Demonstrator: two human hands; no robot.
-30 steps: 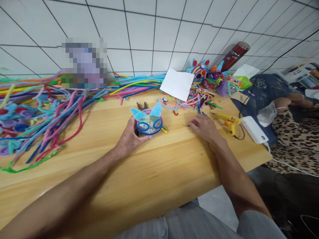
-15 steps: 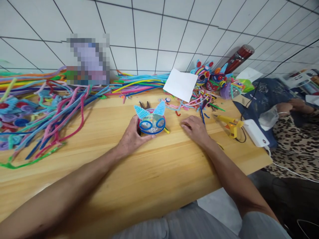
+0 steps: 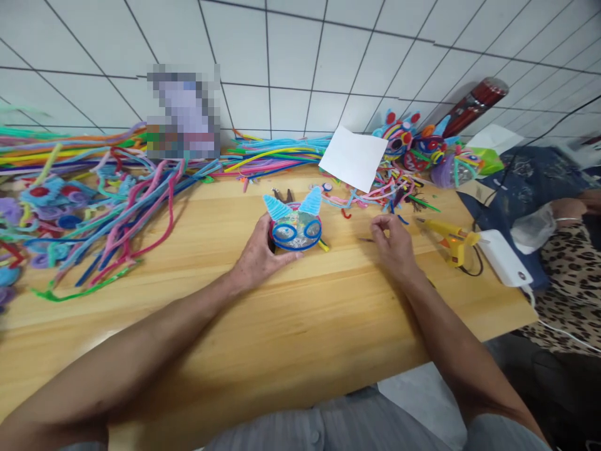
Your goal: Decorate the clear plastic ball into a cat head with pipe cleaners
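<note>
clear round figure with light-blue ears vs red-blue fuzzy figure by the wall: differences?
The clear round figure with light-blue ears is held in the left hand; the red-blue fuzzy figure has no hand on it. The clear figure's face is largely see-through; the red-blue one's is densely coloured. Both are rounded.
</note>
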